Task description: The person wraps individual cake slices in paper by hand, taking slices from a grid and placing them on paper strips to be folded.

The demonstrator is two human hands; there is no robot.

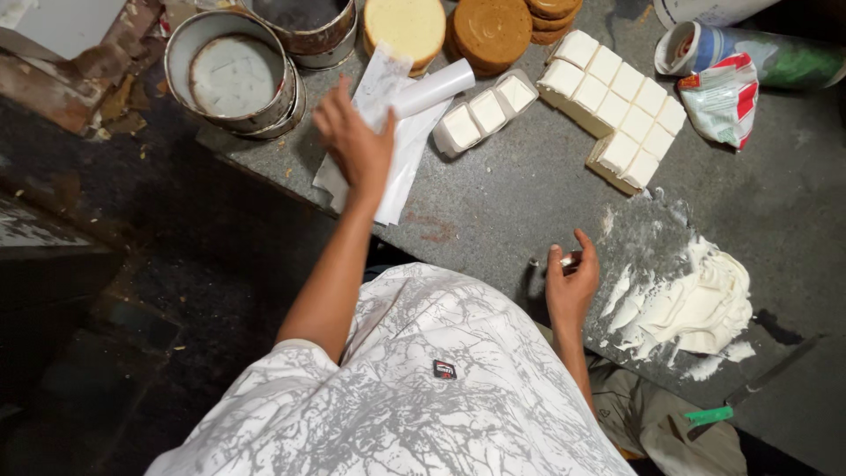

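— Paper sheets (398, 167), white, lie at the near edge of the grey stone counter (529, 189), partly hanging over it. Where are your hands on them?

— My left hand (357, 145) is over the upper part of the stack, fingers bent and pinching a thin sheet that lifts toward the top of the view. A white roll (434, 87) lies across the stack just beyond my fingertips, touching the paper.

— And the other hand?

— My right hand (571, 284) rests at the counter's near edge, fingers curled closed around a small whitish object (564, 261). Most of it is hidden in my grip; I cannot tell what it is.

— What sits near that hand?

— A smeared heap of white cream (692, 304) just to its right, with a dusty white film spread on the stone around it. A green-handled knife (749, 392) lies nearer to me, beyond the cream.

— Further back?

— White cake blocks cut into squares (617, 106) in a stepped cluster, and a short row of three squares (487, 110) beside the roll. Round sponge layers: one pale (405, 26), a brown stack (492, 31) next to it. Round metal tins (233, 75) sit at the left end of the counter, one lined with a white disc. A crumpled red and white packet (724, 97) lies at the far right.
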